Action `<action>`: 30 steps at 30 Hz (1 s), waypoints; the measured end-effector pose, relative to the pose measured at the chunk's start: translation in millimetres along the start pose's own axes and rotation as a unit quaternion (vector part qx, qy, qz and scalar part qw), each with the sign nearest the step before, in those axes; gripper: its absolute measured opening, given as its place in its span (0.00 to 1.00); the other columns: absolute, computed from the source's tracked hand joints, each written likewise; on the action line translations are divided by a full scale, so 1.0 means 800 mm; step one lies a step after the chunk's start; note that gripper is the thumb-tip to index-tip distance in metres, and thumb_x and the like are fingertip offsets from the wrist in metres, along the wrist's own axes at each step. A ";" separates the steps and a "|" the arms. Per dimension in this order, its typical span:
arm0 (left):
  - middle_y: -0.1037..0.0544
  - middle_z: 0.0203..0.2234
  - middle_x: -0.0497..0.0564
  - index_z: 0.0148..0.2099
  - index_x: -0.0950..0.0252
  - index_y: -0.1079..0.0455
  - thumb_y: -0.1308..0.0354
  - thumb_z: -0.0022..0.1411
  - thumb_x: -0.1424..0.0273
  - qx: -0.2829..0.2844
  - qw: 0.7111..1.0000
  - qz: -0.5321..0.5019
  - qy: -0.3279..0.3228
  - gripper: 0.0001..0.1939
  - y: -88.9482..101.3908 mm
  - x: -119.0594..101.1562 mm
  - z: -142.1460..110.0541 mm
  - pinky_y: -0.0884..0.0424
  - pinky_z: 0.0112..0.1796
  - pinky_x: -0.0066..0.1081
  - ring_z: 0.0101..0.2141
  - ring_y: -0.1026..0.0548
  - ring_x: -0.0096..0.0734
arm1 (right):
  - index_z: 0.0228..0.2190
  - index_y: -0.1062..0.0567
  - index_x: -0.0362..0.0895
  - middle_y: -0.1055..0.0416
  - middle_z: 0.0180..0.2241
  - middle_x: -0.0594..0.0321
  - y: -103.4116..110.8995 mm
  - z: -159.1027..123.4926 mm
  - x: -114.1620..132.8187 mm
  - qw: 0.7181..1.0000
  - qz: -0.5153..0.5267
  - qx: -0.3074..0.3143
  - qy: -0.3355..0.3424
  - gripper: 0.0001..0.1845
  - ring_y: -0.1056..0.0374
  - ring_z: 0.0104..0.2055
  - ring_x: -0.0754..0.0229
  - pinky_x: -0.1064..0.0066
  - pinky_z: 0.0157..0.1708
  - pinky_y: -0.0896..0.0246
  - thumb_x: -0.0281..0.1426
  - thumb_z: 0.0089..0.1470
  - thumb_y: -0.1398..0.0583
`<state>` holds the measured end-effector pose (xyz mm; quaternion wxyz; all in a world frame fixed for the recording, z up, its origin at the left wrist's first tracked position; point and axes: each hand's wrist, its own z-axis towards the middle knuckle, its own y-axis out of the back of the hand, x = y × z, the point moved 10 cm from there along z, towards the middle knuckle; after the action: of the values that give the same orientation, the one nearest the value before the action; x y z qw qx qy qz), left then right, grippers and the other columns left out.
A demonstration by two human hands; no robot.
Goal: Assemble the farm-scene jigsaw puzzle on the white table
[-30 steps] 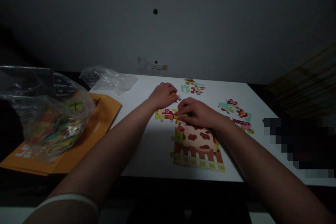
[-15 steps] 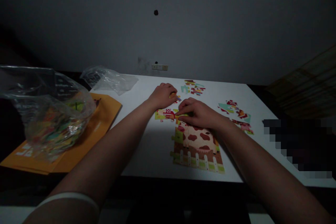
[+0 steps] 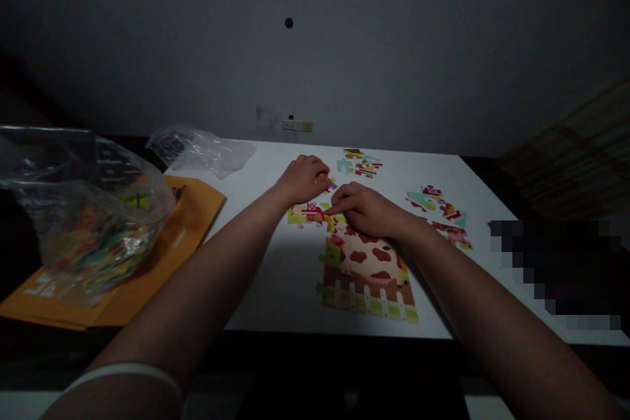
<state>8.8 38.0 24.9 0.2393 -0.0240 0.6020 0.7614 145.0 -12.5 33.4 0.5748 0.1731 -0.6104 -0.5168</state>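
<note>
A partly joined jigsaw puzzle (image 3: 364, 275) with a brown-spotted cow and a white fence lies on the white table. At its upper left, a joined strip of pieces with a red barn (image 3: 310, 210) reaches out to the left. My right hand (image 3: 367, 210) is over the puzzle's top edge, its index fingertip pressed where the barn strip meets the cow part and the other fingers curled in. Just beyond the strip, my left hand (image 3: 305, 179) curls its fingers over an orange puzzle piece (image 3: 321, 178). Its fingertips are partly hidden.
Loose puzzle pieces lie at the back (image 3: 361, 163) and in another group (image 3: 438, 210) on the right. A clear bag of pieces (image 3: 113, 236) rests on orange envelopes (image 3: 207, 200) at left. An empty plastic bag (image 3: 211, 154) lies behind. A blurred dark object is at right.
My right hand's thumb has drawn back from the yellow piece it was pinching, and the index finger now presses on the joint. My left hand stays almost in place.
</note>
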 end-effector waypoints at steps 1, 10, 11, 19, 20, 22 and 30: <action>0.19 0.60 0.58 0.58 0.58 0.17 0.42 0.73 0.57 -0.001 1.000 0.001 -0.001 0.20 0.000 0.000 0.000 0.29 0.63 0.54 0.59 0.26 0.54 | 0.46 0.09 0.56 0.18 0.49 0.57 0.000 0.000 -0.001 1.000 0.005 0.000 -0.003 0.28 0.25 0.51 0.52 0.52 0.58 0.29 0.18 0.59 0.42; 0.19 0.60 0.58 0.57 0.57 0.16 0.42 0.72 0.56 -0.008 1.000 0.000 -0.005 0.20 0.000 0.000 0.000 0.29 0.62 0.55 0.59 0.25 0.55 | 0.46 0.09 0.57 0.19 0.50 0.57 -0.002 0.000 0.000 0.999 0.026 0.025 -0.021 0.26 0.27 0.55 0.49 0.49 0.62 0.31 0.21 0.59 0.39; 0.19 0.60 0.58 0.57 0.57 0.16 0.42 0.72 0.56 -0.008 1.000 -0.001 -0.005 0.20 0.000 0.001 0.000 0.29 0.62 0.56 0.59 0.25 0.55 | 0.46 0.09 0.57 0.19 0.50 0.58 -0.002 0.000 0.001 0.999 0.025 0.027 -0.020 0.25 0.27 0.55 0.49 0.49 0.62 0.32 0.21 0.59 0.39; 0.18 0.60 0.57 0.58 0.58 0.17 0.44 0.74 0.59 0.002 0.999 0.044 -0.009 0.20 0.005 -0.011 -0.005 0.28 0.61 0.53 0.59 0.25 0.53 | 0.47 0.09 0.56 0.20 0.52 0.56 -0.004 -0.001 0.004 0.999 0.011 0.035 -0.005 0.24 0.28 0.56 0.49 0.50 0.64 0.33 0.22 0.59 0.39; 0.19 0.60 0.57 0.58 0.58 0.17 0.45 0.75 0.59 0.005 0.998 0.057 -0.009 0.20 0.006 -0.013 -0.008 0.28 0.60 0.52 0.58 0.25 0.53 | 0.47 0.09 0.55 0.20 0.52 0.55 -0.004 -0.001 0.003 0.999 0.012 0.034 -0.003 0.24 0.28 0.55 0.49 0.50 0.63 0.33 0.22 0.59 0.39; 0.19 0.60 0.58 0.58 0.58 0.18 0.47 0.77 0.59 0.008 0.996 0.086 -0.008 0.20 0.010 -0.017 -0.014 0.27 0.57 0.51 0.57 0.24 0.53 | 0.47 0.09 0.56 0.20 0.52 0.55 -0.004 -0.001 0.000 0.999 0.014 0.031 0.000 0.23 0.28 0.55 0.49 0.50 0.63 0.32 0.23 0.59 0.38; 0.19 0.60 0.60 0.62 0.59 0.22 0.49 0.79 0.59 0.043 0.986 0.159 -0.008 0.21 0.029 -0.022 -0.054 0.27 0.57 0.51 0.57 0.24 0.53 | 0.48 0.09 0.55 0.21 0.48 0.54 -0.008 0.002 0.002 1.000 -0.008 0.018 0.012 0.22 0.29 0.51 0.50 0.50 0.61 0.34 0.24 0.59 0.36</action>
<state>4.4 -11.5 39.5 0.1202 0.0883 0.6284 0.7635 140.9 -15.9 29.0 0.5752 0.1943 -0.6109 -0.5081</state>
